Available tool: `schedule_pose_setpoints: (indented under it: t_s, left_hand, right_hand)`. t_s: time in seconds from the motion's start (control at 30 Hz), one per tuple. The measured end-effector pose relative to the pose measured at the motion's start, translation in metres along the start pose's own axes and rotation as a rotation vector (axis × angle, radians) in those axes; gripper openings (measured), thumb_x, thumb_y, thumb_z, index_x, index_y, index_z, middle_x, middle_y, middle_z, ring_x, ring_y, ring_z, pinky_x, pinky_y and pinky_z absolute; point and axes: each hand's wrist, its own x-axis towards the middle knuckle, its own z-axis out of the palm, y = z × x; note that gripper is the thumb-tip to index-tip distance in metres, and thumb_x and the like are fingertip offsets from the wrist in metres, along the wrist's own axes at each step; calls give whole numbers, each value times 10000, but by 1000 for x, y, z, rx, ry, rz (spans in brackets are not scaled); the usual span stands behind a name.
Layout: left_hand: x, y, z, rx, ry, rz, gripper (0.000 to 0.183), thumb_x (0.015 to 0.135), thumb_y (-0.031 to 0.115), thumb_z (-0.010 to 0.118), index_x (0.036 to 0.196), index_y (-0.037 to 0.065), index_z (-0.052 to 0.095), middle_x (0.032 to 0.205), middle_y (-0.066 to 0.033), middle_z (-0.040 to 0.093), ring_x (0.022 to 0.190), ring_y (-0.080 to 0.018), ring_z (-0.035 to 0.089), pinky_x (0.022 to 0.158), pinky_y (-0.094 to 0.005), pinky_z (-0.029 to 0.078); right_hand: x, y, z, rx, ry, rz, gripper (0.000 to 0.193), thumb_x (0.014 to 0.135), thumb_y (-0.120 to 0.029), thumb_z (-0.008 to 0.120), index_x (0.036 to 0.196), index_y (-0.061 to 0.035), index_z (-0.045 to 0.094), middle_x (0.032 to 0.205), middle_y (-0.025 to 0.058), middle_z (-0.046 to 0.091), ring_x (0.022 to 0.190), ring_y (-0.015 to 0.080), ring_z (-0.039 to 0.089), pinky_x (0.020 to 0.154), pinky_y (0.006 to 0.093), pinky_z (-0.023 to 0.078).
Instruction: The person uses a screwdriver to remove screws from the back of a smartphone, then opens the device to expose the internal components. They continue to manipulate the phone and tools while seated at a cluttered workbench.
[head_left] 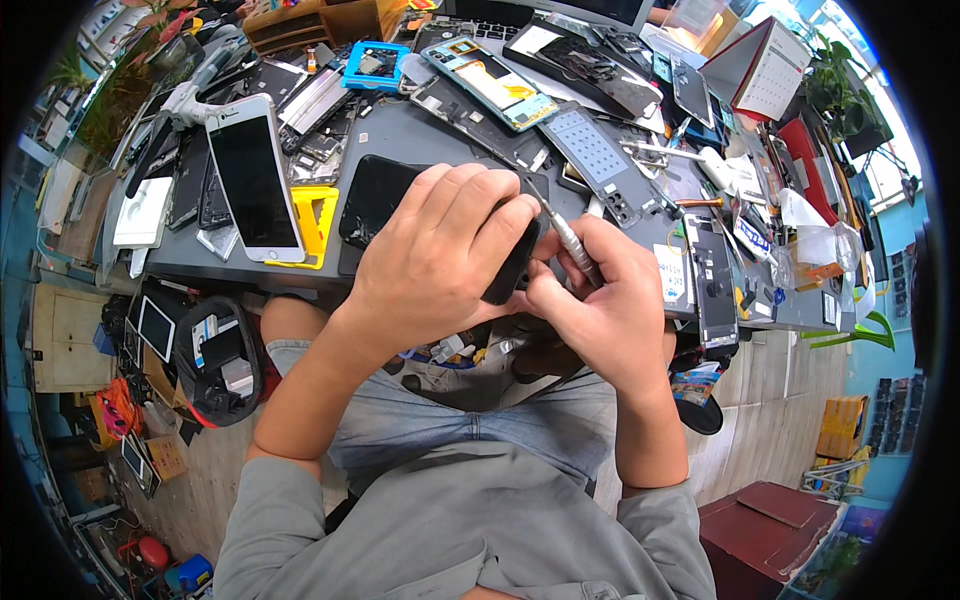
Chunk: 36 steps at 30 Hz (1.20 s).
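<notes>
My left hand (pixel 430 240) is closed round a dark phone (pixel 515 265), held tilted just above the desk's front edge; the fingers cover most of it. In my right hand (pixel 610 300) is a slim metal screwdriver (pixel 570 243), its shaft slanting up and left beside the phone. The tip is close to the phone's upper edge, but I cannot tell whether it touches. Behind my left hand a black phone (pixel 370 195) lies on the grey desk. Left of it a white phone (pixel 255 180) leans upright beside a yellow plastic frame (pixel 320 225).
Opened phones and loose parts crowd the desk, among them a light-blue phone shell (pixel 490 82) and a grey-blue back plate (pixel 598 160). A blue tray (pixel 375 65) sits at the back. A desk calendar (pixel 775 70) stands far right; a black bin (pixel 220 360) stands below left.
</notes>
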Motion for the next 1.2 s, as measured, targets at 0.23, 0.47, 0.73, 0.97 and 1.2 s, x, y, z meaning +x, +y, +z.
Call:
schedule_pose_setpoints:
  t_s: [0.23, 0.47, 0.73, 0.97, 1.2]
  left_hand:
    - [0, -1, 1, 9, 8, 4, 676, 744, 318, 957, 1313, 58, 702, 1331, -134, 639, 1241, -371, 667, 1119, -553, 539]
    - [2, 0, 1, 13, 7, 6, 659, 753, 325, 952, 1303, 57, 707, 1327, -137, 641, 1234, -372, 669, 1117, -551, 542]
    - [2, -1, 0, 17, -6, 7, 613, 791, 322, 925, 1297, 54, 707, 1325, -142, 651, 1246, -375, 673, 1124, -552, 542]
    - [1, -2, 1, 12, -20, 11, 601, 819, 312, 908, 1317, 53, 695, 1334, -143, 656, 1259, -370, 672, 1136, -556, 538]
    - [1, -3, 0, 21, -38, 17, 691, 783, 383, 945, 1334, 54, 689, 1338, -144, 650, 1267, -378, 663, 1144, -561, 533]
  right_hand:
    - [0, 0, 0, -4, -12, 4, 196, 820, -61, 830, 821, 16, 651, 659, 76, 516, 566, 172, 486, 540, 355, 381]
    - [1, 0, 0, 36, -4, 4, 158, 823, -59, 822, 839, 14, 682, 661, 69, 525, 569, 169, 496, 540, 350, 379]
    - [3, 4, -1, -89, -8, -115, 152, 798, -50, 823, 887, -18, 705, 701, 75, 554, 563, 203, 539, 533, 374, 423]
    - [2, 10, 4, -248, 66, -359, 185, 791, -6, 833, 936, -33, 721, 785, 63, 604, 570, 191, 585, 541, 357, 463]
    - [-8, 8, -2, -123, 42, -195, 162, 850, -47, 845, 983, -30, 754, 776, 58, 608, 549, 177, 562, 547, 359, 458]
